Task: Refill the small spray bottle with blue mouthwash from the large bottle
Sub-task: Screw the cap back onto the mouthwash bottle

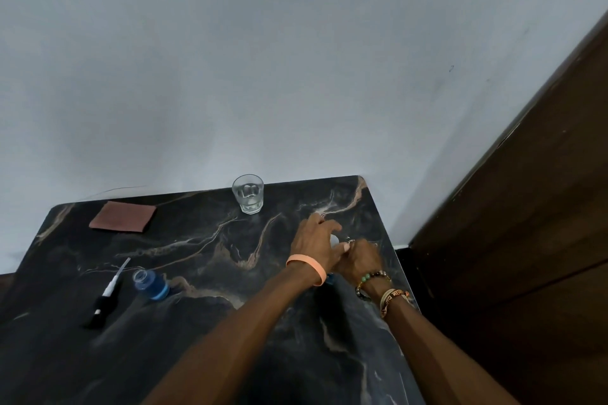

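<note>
sprayer left of bottle, glass behind

Dim, soft indoor light, slight overall blur, wide-angle bending at the edges.

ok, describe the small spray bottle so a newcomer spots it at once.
Start at the dark marble table and go to its left side. There, right of the black-and-white spray pump lying flat, sits the small spray bottle. Capless, with blue liquid inside, unlike the colourless glass at the far edge.

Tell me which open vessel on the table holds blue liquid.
The small spray bottle at the left, beside its removed pump; the glass by the wall looks clear.
</note>
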Tool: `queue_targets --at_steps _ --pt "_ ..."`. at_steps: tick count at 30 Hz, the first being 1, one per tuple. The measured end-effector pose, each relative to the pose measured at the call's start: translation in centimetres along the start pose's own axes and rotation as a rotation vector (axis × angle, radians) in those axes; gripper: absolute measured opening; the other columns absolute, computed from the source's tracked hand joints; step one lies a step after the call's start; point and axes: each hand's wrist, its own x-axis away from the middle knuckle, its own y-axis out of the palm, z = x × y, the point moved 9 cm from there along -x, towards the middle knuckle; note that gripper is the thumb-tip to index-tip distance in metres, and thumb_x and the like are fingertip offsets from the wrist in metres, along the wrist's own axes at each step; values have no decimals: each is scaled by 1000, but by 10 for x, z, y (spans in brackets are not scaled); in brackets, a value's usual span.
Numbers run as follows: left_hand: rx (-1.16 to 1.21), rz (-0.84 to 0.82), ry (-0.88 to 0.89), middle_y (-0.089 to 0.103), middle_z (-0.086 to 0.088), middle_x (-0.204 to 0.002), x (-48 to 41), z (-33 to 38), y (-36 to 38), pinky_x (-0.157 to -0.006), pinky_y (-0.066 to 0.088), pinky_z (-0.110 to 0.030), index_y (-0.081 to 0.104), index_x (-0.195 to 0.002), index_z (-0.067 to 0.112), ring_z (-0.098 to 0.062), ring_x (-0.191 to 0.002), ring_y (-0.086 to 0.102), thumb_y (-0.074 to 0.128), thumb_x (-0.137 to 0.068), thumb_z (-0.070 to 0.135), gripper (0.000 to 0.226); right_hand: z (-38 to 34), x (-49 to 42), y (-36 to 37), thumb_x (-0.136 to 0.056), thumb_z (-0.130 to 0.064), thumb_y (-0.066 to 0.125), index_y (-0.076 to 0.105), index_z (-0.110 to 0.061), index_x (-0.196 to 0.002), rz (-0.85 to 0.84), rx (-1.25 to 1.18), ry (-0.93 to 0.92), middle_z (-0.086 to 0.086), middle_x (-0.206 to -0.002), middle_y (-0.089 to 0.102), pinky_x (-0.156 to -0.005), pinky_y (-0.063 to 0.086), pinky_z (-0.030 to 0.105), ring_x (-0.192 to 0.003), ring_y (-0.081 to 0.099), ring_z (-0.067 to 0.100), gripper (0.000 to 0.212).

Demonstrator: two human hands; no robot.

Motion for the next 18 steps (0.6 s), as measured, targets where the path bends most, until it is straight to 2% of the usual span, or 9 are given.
queue_targets --at_steps 2,5,8,10,13,15,18 --pt "-17 -10 -8 53 -2 -129 -1 -2 1 -101 43 -35 67 -115 27 -23 -120 50 71 -84 37 33 1 2 2 -75 -36 78 72 -15 -70 -2 -29 10 -11 -52 51 -42 28 12 -51 50 4 22" --pt "48 -25 -15 55 -2 -128 1 -3 1 -102 44 -37 64 -117 28 -23 -120 50 74 -80 36 39 2 2 4 -72 -36 80 72 -18 -68 -13 -52 11 -13 -52 53 -44 32 13 -52 51 2 20" --pt "39 -1 -33 57 0 -119 2 -5 -2 -95 48 -35 67 -110 28 -20 -110 53 74 -78 43 36 5 0 6 -70 -39 80 62 -22 -58 -8 -62 30 -11 -53 53 -46 36 15 -52 53 6 28" --pt "34 -20 -30 60 -2 -117 2 -6 0 -95 48 -35 70 -107 26 -22 -108 57 74 -80 40 31 6 1 7 -71 -41 80 56 -25 -52 5 -87 24 -14 -49 51 -45 34 14 -50 53 4 34" --pt "30 -36 -20 58 -2 -121 2 -4 2 -97 47 -36 69 -110 26 -22 -111 55 73 -82 37 31 8 2 7 -73 -40 78 59 -24 -54 15 -100 18 -14 -49 51 -46 33 14 -52 55 8 32" --pt "9 -20 -11 57 -2 -117 1 -3 1 -93 47 -34 70 -106 26 -22 -109 54 73 -80 37 28 7 2 5 -73 -41 78 57 -24 -51 29 -99 15 -14 -48 49 -44 30 13 -50 52 6 35" --pt "25 -23 -28 61 -1 -112 -1 -4 0 -87 47 -27 72 -104 23 -20 -103 59 77 -78 33 29 9 3 7 -73 -42 79 68 -20 -62 28 -107 20 -11 -52 53 -44 29 13 -52 52 5 26"
